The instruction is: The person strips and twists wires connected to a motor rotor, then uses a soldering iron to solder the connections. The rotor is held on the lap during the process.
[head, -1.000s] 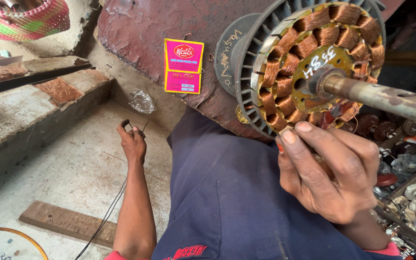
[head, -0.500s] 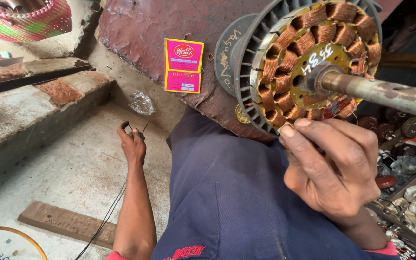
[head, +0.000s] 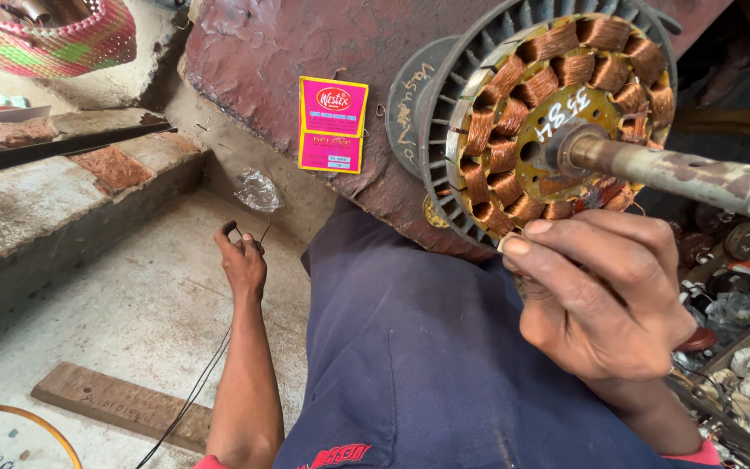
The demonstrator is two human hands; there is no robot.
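- Head view: the right hand point(head: 601, 295) grips the lower rim of a fan stator point(head: 557, 122), thumb and fingers curled round its edge just under the copper coils point(head: 514, 156); it rests over the lap in dark blue trousers point(head: 410, 347), against a rusty red metal slab point(head: 305, 52).
- The left hand point(head: 242, 260) is stretched out low over the concrete floor point(head: 132, 321), fingers pinched on a thin dark wire point(head: 193, 395) that trails back past the forearm, near the wooden plank point(head: 123, 404).
- To do this winding step well, I judge the wire should be kept taut and straight from the far hand, the stator held steady by its rim, and each turn laid snug beside the last without kinks.
- The stator's face is turned up towards the camera and slightly right; its long axis is the steel shaft point(head: 670, 169), which points to the right edge of the view, a little downward.
- A pink packet point(head: 332, 124) hangs on the slab, just left of the stator.
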